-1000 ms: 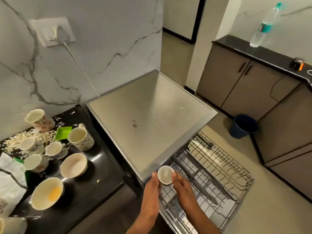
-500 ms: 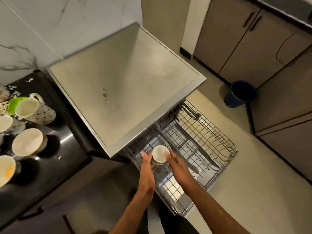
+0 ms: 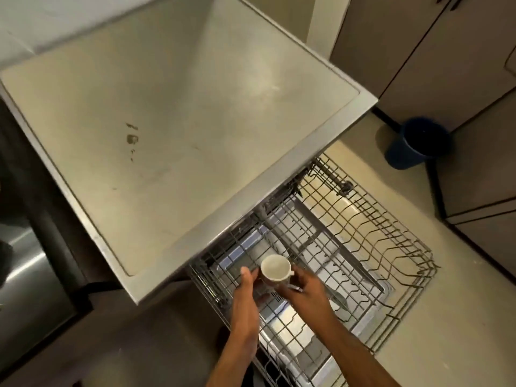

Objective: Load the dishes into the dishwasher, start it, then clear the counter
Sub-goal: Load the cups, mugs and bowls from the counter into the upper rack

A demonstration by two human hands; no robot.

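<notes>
Over pulled-out rack, my right hand [image 3: 303, 289] fingers curling round small white cup [image 3: 275, 267], gripping its side near handle, mouth facing up. Left hand [image 3: 245, 291] fingers lying straight, tips touching cup's other side, steadying. Cup hanging just above wire rack [image 3: 363, 241], near its front left corner, not resting on wires. Rack sticking out from under steel dishwasher top [image 3: 178, 121]. Blue bucket [image 3: 416, 143] standing on floor [image 3: 460, 317] well beyond rack, beside brown cabinets [image 3: 418, 51].
</notes>
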